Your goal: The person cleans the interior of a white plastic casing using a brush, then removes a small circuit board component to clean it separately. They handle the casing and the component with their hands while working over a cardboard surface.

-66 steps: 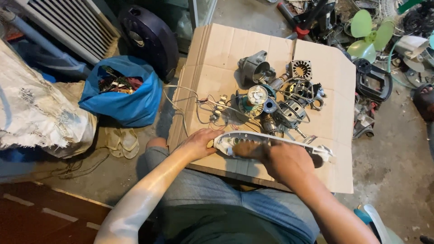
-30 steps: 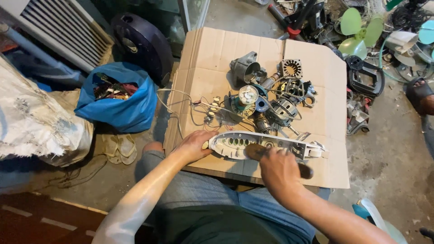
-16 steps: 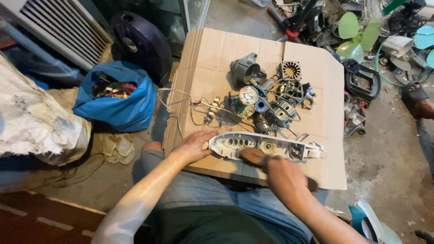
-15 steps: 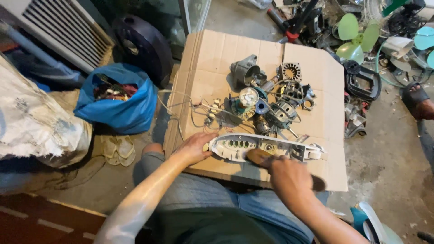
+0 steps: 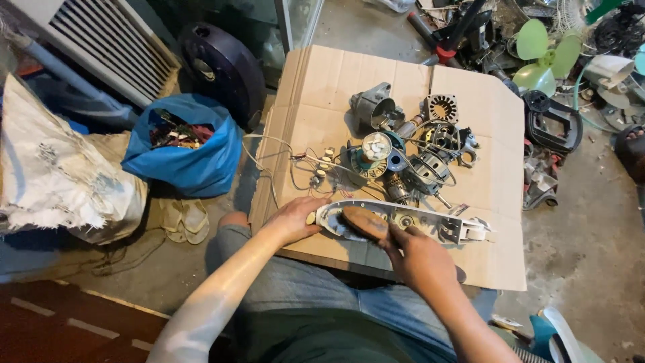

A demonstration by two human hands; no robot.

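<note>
Brushing white plastic housing (image 5: 403, 222) on cardboard sheet (image 5: 336, 87).
Left hand (image 5: 293, 218) presses flat, fingers apart, on its left end; right hand (image 5: 418, 259) clamped on brush (image 5: 365, 222) (short strokes, keep housing pinned).

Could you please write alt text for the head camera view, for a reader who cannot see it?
A person's right hand sweeps a brown brush over a long white plastic housing that the left hand steadies, on flattened cardboard. Motor parts and wires lie beyond; a blue bag sits to the left.
</note>
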